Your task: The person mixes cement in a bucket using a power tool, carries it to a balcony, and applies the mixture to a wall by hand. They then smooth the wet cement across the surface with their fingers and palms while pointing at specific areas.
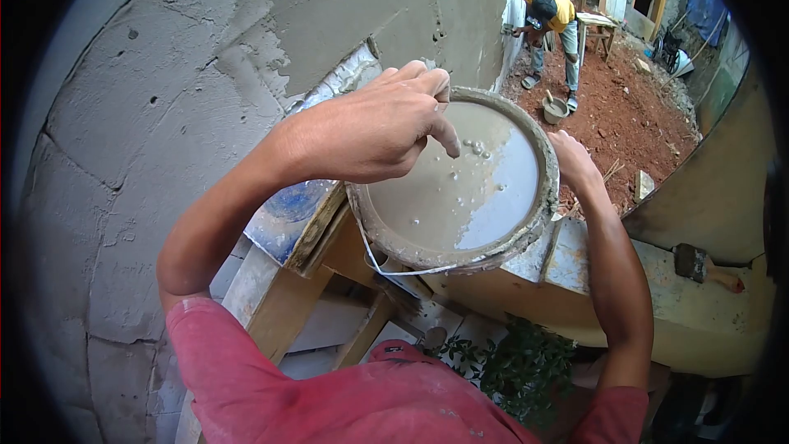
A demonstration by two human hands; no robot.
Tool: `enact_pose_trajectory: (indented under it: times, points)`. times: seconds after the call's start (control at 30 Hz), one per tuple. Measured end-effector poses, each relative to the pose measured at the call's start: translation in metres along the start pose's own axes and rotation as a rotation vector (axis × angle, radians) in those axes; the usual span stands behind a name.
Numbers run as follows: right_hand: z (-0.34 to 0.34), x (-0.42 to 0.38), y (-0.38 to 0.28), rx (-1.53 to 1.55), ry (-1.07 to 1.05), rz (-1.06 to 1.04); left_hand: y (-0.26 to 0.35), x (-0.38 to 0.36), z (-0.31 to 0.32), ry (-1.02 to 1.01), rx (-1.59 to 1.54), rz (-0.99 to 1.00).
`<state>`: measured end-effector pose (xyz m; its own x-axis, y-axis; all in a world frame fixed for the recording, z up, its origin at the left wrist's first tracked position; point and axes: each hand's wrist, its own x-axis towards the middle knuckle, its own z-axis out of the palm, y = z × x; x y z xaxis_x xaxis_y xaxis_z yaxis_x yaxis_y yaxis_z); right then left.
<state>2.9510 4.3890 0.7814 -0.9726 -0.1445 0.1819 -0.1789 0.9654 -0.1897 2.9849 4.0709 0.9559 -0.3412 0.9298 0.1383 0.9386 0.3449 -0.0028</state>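
Note:
A round bucket (542,197) with a mortar-crusted rim and a wire handle is filled almost to the brim with thin grey-brown liquid, with bubbles on its surface. Above its left part hangs my left hand (386,127), fingers loosely bent and one digit pointing down, apart from the others. Nothing shows in that hand. On the bucket's far right side, my right hand (573,160) is closed against the outer rim; its fingertips are partly hidden. Below the bucket's left edge lies a blue-stained board (288,214).
A grey plastered wall (164,115) with cracks runs along the left. On the ledge at right rests a brush (703,267). Beyond, a person in yellow (563,12) bends over red soil (625,123) by a small bucket (555,109). A leafy plant (526,370) grows below.

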Motion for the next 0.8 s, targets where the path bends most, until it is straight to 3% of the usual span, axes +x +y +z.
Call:
enact_pose_trajectory:
  times: [0.27,0.37,0.43,0.6,0.7,0.77,0.8]
  points:
    - [0.000,-0.002,-0.001,0.028,0.033,-0.006,-0.006,-0.001,-0.011,0.085,0.046,0.010]
    - [0.003,0.002,0.001,0.013,0.018,-0.018,-0.006,-0.003,-0.014,0.125,0.069,-0.115]
    - [0.004,0.004,0.006,0.016,-0.041,-0.014,-0.017,-0.005,-0.002,-0.052,0.071,-0.082]
    - [0.009,0.004,0.009,0.000,-0.055,0.050,-0.021,-0.007,-0.009,0.002,-0.008,-0.157]
    - [0.005,0.004,0.006,-0.019,-0.070,0.050,-0.029,-0.006,-0.006,-0.133,-0.035,-0.094]
    - [0.007,0.006,0.009,-0.019,-0.083,0.064,-0.031,-0.001,-0.012,0.070,-0.042,-0.140]
    - [0.008,0.005,0.008,-0.017,-0.082,0.066,-0.031,0.000,-0.012,0.068,-0.040,-0.137]
